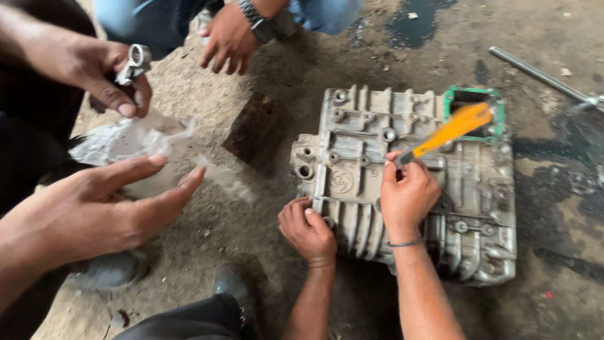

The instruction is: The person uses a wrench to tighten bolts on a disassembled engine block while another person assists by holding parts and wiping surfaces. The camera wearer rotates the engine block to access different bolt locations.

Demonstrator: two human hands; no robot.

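- The left hand (307, 230) sat at the near edge of a grey metal casing (469, 189), fingers curled in together and clasping its ribbed rim.
- The right hand (406, 196), with a thin band round the wrist, was closed in a fist round an orange-handled tool (450, 131). The tool's handle pointed up and away over the casing and was blurred.
- The casing lay flat on the dirty concrete floor (251, 214), right of centre in the view, its ribs and bolt holes facing up. A green gasket (448, 106) framed an opening at its far right corner.
- At the left, 2 hands of a co-worker showed. The upper hand (94, 69) pinched a small metal part (135, 63) between thumb and fingers. The lower hand (100, 211) was held open, fingers straight and close together, just beside a crumpled plastic sheet (129, 141).
- Another person's hand (228, 39), with a wristwatch, hung loosely spread at the top of the view.
- A rusty brown block (257, 131) lay between the plastic sheet and the casing.
- A metal rod (541, 75) lay on the floor beyond the casing, near dark oil stains (412, 22).
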